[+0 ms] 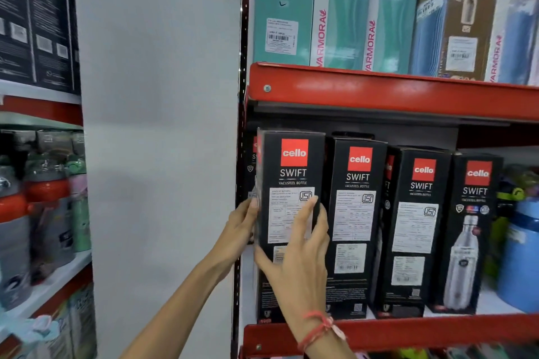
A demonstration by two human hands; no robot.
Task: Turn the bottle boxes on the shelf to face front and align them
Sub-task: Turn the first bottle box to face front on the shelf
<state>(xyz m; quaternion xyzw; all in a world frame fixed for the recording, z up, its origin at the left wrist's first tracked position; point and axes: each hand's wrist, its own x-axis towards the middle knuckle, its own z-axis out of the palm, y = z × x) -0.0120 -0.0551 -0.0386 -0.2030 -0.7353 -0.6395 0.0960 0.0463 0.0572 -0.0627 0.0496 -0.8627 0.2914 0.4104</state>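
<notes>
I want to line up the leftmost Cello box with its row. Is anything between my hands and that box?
Nothing visible. Both hands are already on the leftmost Cello Swift box: the left hand at its left edge, the right hand flat across its front. The next Cello box stands close on its right.

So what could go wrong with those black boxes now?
1. Both hands, the left hand and right hand, grip the leftmost box; turning it might bump the second box close beside it and tip that one.
2. The boxes are tall and narrow and stand near the red shelf edge, so a knocked one could fall off.
</notes>
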